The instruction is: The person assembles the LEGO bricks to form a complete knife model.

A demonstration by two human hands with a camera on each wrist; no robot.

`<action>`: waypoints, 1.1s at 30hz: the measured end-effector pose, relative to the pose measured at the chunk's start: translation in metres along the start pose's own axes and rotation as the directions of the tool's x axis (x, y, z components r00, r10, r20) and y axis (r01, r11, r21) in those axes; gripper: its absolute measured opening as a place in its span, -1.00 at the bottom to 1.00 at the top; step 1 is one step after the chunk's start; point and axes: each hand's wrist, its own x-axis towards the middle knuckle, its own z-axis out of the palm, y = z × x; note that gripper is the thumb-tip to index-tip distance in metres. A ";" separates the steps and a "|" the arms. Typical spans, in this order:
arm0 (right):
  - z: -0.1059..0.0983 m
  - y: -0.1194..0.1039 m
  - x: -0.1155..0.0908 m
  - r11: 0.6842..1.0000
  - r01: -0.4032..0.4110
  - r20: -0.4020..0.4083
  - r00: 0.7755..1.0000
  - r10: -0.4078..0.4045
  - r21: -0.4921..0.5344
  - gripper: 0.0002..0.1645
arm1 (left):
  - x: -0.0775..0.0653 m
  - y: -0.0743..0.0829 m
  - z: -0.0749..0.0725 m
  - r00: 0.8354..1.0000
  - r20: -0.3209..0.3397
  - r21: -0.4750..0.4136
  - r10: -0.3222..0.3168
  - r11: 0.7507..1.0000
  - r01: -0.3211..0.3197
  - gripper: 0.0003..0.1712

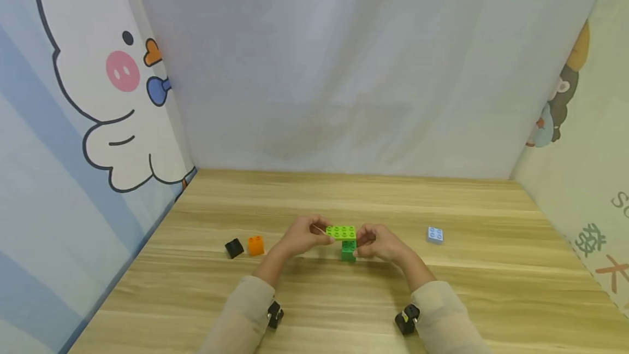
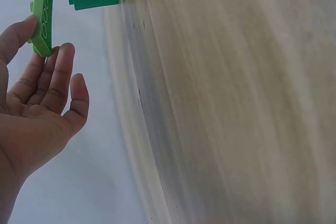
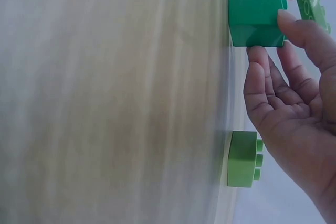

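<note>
Between thumb and fingertips, my left hand [image 1: 301, 237] pinches a thin lime-green building brick [image 1: 341, 232] with two rows of studs on top. The left wrist view shows the underside of this lime brick [image 2: 46, 19], tilted. Just below it in the head view stands a dark green block-shaped brick [image 1: 348, 254], studs up, on the table. My right hand [image 1: 382, 243] grips that dark green brick [image 3: 255, 18] from the right, thumb at its upper edge and fingers along its side. The lime brick overlaps its far part in the head view.
On the wooden table [image 1: 314, 299], a black brick [image 1: 234, 248] and an orange brick [image 1: 255, 245] lie to the left. A light blue brick [image 1: 434, 235] sits to the right. The right wrist view also shows a lighter green brick [image 3: 243, 159]. A pale curtain [image 1: 314, 70] hangs behind.
</note>
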 end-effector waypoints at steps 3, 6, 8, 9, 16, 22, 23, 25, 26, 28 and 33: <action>0.000 0.000 0.000 1.000 -0.006 -0.002 1.000 0.006 -0.001 -0.68 | 0.001 0.000 0.003 1.000 0.004 0.011 0.008 1.000 -0.008 -0.66; 0.001 0.001 -0.001 1.000 -0.005 0.000 1.000 0.005 0.004 -0.68 | 0.002 0.000 0.004 1.000 0.010 0.012 0.015 1.000 -0.015 -0.66; 0.001 0.001 -0.001 1.000 0.006 0.005 1.000 -0.006 0.005 -0.68 | 0.002 0.000 0.005 1.000 0.016 0.012 0.015 1.000 -0.015 -0.67; 0.001 0.001 -0.001 1.000 0.013 0.007 1.000 -0.013 0.005 -0.69 | 0.002 0.000 0.006 1.000 0.019 0.013 0.016 1.000 -0.017 -0.67; 0.002 0.001 -0.002 0.999 0.036 0.003 0.999 -0.036 0.006 -0.67 | 0.004 -0.002 0.011 0.999 0.042 -0.002 0.009 1.000 -0.009 -0.66; 0.004 -0.029 -0.015 0.999 0.033 0.006 0.999 -0.033 0.012 -0.65 | 0.005 -0.001 0.014 0.999 0.044 -0.001 -0.003 1.000 0.004 -0.64; 0.005 -0.034 -0.018 0.999 0.031 0.006 0.999 -0.031 0.010 -0.64 | 0.005 -0.001 0.014 0.999 0.047 -0.001 -0.004 1.000 0.004 -0.64; 0.005 -0.034 -0.018 1.000 0.029 0.003 1.000 -0.029 0.001 -0.63 | 0.005 -0.001 0.015 0.999 0.053 -0.003 0.002 1.000 -0.002 -0.64; 0.005 -0.034 -0.018 1.000 0.027 0.003 1.000 -0.027 -0.002 -0.62 | 0.004 -0.001 0.016 0.998 0.055 -0.002 0.001 1.000 -0.001 -0.65; 0.005 -0.030 -0.016 0.999 0.031 0.004 1.000 -0.031 -0.009 -0.63 | 0.004 -0.001 0.017 0.998 0.057 -0.002 -0.002 1.000 0.002 -0.65; 0.004 -0.010 -0.007 0.999 0.037 0.002 0.999 -0.037 -0.023 -0.61 | 0.005 -0.001 0.018 0.998 0.060 0.008 -0.009 1.000 0.009 -0.65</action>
